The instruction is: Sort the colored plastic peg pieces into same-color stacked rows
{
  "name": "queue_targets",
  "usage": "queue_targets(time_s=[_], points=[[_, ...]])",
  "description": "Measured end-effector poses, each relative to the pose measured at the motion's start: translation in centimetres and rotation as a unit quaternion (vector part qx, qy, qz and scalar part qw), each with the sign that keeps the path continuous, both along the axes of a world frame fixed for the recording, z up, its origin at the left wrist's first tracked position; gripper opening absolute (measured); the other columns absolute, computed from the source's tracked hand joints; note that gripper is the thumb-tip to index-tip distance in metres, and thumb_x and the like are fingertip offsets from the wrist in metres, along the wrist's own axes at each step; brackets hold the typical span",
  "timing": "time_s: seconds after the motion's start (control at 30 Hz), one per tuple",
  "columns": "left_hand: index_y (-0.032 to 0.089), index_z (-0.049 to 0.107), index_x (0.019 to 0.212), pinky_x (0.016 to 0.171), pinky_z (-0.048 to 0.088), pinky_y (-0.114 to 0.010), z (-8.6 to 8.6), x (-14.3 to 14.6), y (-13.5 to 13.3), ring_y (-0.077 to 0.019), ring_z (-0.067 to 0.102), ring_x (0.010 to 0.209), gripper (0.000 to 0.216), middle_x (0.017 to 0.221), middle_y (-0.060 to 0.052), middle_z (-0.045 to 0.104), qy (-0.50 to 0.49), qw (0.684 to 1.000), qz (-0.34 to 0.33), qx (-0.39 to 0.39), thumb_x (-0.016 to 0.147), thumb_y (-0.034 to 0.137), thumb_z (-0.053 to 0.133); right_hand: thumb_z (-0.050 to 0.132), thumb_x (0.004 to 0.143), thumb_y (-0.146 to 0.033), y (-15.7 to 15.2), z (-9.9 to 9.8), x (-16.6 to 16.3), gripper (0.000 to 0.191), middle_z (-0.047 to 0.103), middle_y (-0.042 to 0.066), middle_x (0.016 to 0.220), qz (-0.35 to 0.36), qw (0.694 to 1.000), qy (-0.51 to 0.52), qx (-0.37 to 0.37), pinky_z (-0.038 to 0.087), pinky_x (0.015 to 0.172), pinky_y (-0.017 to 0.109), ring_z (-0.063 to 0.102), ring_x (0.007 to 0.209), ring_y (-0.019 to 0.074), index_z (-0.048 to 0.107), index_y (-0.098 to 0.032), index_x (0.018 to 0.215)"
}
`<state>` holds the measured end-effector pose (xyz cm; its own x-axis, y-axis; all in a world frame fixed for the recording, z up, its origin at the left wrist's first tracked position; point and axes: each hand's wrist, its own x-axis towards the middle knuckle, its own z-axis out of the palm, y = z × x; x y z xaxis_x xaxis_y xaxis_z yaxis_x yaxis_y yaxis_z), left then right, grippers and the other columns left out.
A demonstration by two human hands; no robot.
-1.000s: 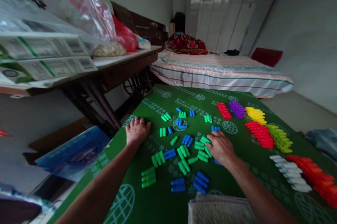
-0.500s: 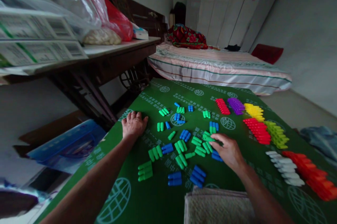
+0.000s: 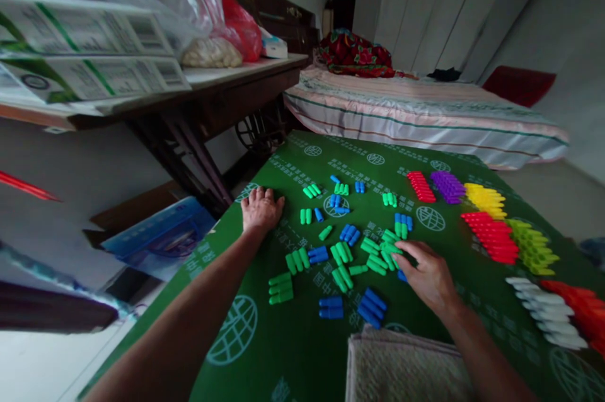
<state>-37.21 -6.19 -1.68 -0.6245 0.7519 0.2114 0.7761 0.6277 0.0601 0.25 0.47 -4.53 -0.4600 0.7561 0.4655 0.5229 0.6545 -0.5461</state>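
Observation:
My left hand (image 3: 261, 208) lies palm down at the board's left side, fingers resting on the surface, holding nothing. My right hand (image 3: 429, 273) pinches a green bullet-shaped plastic block piece (image 3: 391, 248) between thumb and fingers, just over other green pieces. Near it lie a joined green group (image 3: 377, 264) and a blue-and-green cluster (image 3: 403, 223). A blue piece (image 3: 401, 276) is partly hidden under the right hand. Several more green groups (image 3: 297, 260) and blue groups (image 3: 372, 307) are scattered between my hands.
Sorted blocks line the right of the green board (image 3: 302, 358): red (image 3: 489, 237), purple (image 3: 448, 188), yellow (image 3: 485, 200), lime (image 3: 532, 244), white (image 3: 547, 314) and orange (image 3: 583, 307). A folded towel (image 3: 401, 367) is at the front edge. A table with boxes (image 3: 94, 77) stands left.
My view has turned left, so everything sits further right in the picture. The right hand still pinches a green piece close to the same pile. The left hand stays resting on the board.

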Motion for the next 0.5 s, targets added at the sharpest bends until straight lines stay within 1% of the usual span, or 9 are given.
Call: queue_targets(time_s=[0.13,0.3,0.5], points=[[0.014,0.052,0.125,0.104,0.029,-0.049,-0.31,-0.02,-0.06,-0.0329,0.035,0.132,0.058,0.141,-0.018,0.045,0.001,1.0,0.003,0.001,0.087,0.051,0.026,0.051,0.088,-0.037,-0.2,0.19,-0.19,0.025,0.072,0.008,0.091,0.004,0.998,-0.019,0.052,0.051,0.084,0.034,0.065,0.087,0.0199,0.069,-0.021,0.094],[0.013,0.051,0.125,0.104,0.03,-0.05,-0.63,-0.08,-0.11,-0.0334,0.035,0.133,0.059,0.141,-0.019,0.045,0.002,1.0,0.002,0.003,0.088,0.051,0.027,0.049,0.09,-0.04,-0.38,0.62,-0.29,0.032,0.071,0.011,0.093,-0.006,0.991,-0.078,0.108,0.05,0.084,0.038,0.062,0.091,0.024,0.068,-0.016,0.099],[0.012,0.05,0.127,0.105,0.028,-0.05,-0.61,-0.1,-0.19,-0.0336,0.033,0.134,0.06,0.142,-0.019,0.044,-0.002,1.0,0.001,0.004,0.088,0.051,0.025,0.048,0.09,-0.034,-0.73,0.39,-0.74,0.027,0.071,0.009,0.093,0.006,0.991,-0.073,0.112,0.049,0.086,0.036,0.062,0.09,0.0219,0.069,-0.019,0.096]])
